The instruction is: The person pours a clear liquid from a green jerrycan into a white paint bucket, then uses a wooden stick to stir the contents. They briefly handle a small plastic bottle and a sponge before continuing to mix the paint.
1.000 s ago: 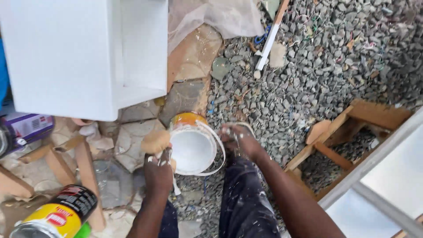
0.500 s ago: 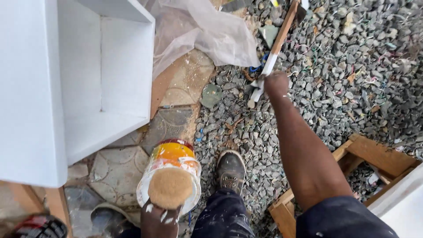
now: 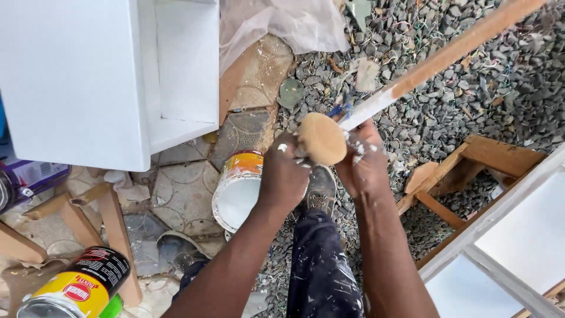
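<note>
My left hand grips a tan fuzzy paint roller, seen end-on, at the middle of the view. My right hand holds the near end of a long wooden pole that is smeared with white paint and runs up to the top right. The pole's end meets the roller between my two hands. Both hands are speckled with white paint. Below my left hand an open bucket of white paint with an orange band stands on the ground.
A white cabinet stands at the left with an open compartment. A yellow and black tin lies at the bottom left. Wooden frames and a white framed panel sit on gravel at the right. Plastic sheet lies at the top.
My right hand has brought the pole back from the gravel to my left hand. The roller has risen off the bucket and now meets the pole's end.
</note>
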